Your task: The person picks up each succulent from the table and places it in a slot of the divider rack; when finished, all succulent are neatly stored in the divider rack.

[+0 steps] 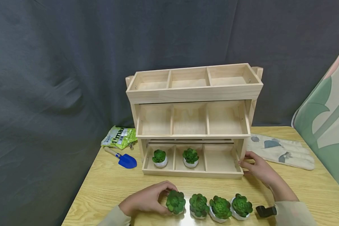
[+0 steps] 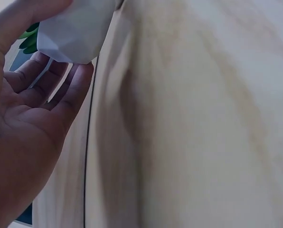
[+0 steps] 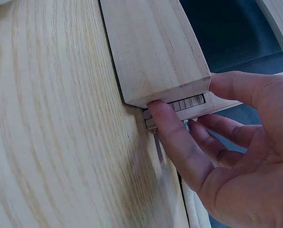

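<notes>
Left hand [image 1: 149, 198]: fingers clamped on white pot [image 2: 75, 33] of leftmost near plant [image 1: 175, 202]. Right hand [image 1: 258, 168] pinches shelf's [image 1: 190, 121] low right corner. Best: pot upright, clear of neighbour plant [image 1: 198, 204]; brace shelf lightly.

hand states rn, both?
Left hand: holding a green succulent in a white faceted pot.
Right hand: gripping the pale wooden three-tier rack at its lower right corner.

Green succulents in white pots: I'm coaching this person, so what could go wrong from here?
The left hand holds a green succulent in a white pot; moving it might knock the neighbouring potted succulent close by. The right hand grips the pale wooden three-tier shelf; a push could shift it and perhaps tip the two potted succulents on its bottom tier.
</notes>
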A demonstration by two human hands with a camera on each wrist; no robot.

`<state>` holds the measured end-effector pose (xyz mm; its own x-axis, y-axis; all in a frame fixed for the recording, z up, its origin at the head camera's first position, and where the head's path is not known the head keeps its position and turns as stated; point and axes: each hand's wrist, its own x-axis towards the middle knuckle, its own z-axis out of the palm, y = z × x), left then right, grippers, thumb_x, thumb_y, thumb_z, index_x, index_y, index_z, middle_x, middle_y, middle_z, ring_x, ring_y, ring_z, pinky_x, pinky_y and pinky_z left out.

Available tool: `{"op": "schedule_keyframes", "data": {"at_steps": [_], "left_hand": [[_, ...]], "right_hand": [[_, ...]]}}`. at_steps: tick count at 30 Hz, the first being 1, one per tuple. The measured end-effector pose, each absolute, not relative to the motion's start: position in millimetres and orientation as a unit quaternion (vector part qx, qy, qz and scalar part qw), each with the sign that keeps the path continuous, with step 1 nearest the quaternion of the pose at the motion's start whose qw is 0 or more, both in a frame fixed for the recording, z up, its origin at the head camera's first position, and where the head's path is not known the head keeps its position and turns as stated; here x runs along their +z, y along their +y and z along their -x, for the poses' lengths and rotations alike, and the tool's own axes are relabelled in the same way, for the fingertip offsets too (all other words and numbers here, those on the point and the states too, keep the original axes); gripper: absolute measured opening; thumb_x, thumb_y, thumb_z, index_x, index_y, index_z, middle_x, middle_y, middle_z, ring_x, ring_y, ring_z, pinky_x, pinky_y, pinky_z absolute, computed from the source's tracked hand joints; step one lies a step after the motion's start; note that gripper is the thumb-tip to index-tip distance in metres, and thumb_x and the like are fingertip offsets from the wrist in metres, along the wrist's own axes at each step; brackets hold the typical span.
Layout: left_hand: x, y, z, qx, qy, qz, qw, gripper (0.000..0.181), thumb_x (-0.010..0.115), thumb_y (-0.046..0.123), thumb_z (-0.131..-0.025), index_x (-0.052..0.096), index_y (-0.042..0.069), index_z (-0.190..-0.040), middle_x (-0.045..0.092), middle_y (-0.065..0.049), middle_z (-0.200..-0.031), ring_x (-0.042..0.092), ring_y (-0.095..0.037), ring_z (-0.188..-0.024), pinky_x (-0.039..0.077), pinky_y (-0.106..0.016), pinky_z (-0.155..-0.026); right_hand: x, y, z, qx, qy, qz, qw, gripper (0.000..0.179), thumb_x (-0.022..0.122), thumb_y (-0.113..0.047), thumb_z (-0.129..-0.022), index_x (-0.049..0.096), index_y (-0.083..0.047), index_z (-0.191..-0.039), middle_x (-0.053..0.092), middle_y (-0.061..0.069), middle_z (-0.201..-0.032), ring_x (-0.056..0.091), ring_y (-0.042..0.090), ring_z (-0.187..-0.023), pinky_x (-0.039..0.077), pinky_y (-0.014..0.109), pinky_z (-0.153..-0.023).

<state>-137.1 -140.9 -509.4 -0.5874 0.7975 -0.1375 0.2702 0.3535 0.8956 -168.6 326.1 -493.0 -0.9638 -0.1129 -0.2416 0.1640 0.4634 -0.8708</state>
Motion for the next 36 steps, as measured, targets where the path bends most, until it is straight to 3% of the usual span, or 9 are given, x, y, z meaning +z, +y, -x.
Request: {"op": "schedule_keyframes", "data": {"at_steps": [11,18,25,28,36], "left_hand": [[-488.0,-131.6,152.6,0.449,0.786,-0.321,0.280,0.066,0.088,0.030,-0.090,0.055,0.032,-0.147,0.055,0.003,-0.154,0.055,-0.008,-0.141,0.044,-0.029,-0.125],[-471.0,-113.3,165.8,0.439,0.797,-0.332,0.247,0.065,0.087,0.028,-0.090,0.054,0.034,-0.146,0.058,0.010,-0.146,0.057,-0.010,-0.138,0.046,-0.032,-0.124],[-457.2,-86.4,177.4,0.404,0.823,-0.332,0.220,0.069,0.087,0.030,-0.091,0.052,0.031,-0.150,0.056,0.008,-0.148,0.056,-0.014,-0.140,0.050,-0.039,-0.121],[-455.1,-75.4,181.6,0.396,0.832,-0.326,0.211,0.070,0.088,0.036,-0.090,0.051,0.032,-0.150,0.055,0.008,-0.148,0.057,-0.012,-0.138,0.052,-0.039,-0.119],[-450.5,-48.5,194.8,0.404,0.826,-0.340,0.198,0.069,0.086,0.035,-0.093,0.051,0.021,-0.151,0.057,0.001,-0.139,0.060,-0.012,-0.123,0.057,-0.036,-0.109]], "right_hand": [[-492.8,326.8,167.1,-0.520,0.843,-0.017,0.135,0.068,0.058,-0.027,-0.111,0.028,0.012,-0.158,0.037,0.040,-0.153,0.053,0.058,-0.136,0.067,0.048,-0.093],[-494.2,327.2,169.3,-0.517,0.846,-0.012,0.131,0.066,0.055,-0.023,-0.113,0.026,0.014,-0.159,0.037,0.040,-0.151,0.056,0.058,-0.134,0.067,0.049,-0.092],[-494.3,327.6,169.3,-0.519,0.845,-0.017,0.132,0.066,0.054,-0.024,-0.113,0.025,0.013,-0.159,0.037,0.040,-0.151,0.054,0.059,-0.135,0.067,0.049,-0.093],[-493.6,327.4,168.3,-0.520,0.844,-0.018,0.131,0.066,0.055,-0.025,-0.113,0.026,0.013,-0.158,0.037,0.040,-0.151,0.055,0.058,-0.135,0.067,0.047,-0.093],[-491.7,325.8,166.7,-0.521,0.844,-0.015,0.129,0.067,0.056,-0.025,-0.113,0.027,0.013,-0.159,0.038,0.039,-0.152,0.056,0.057,-0.135,0.067,0.046,-0.093]]}}
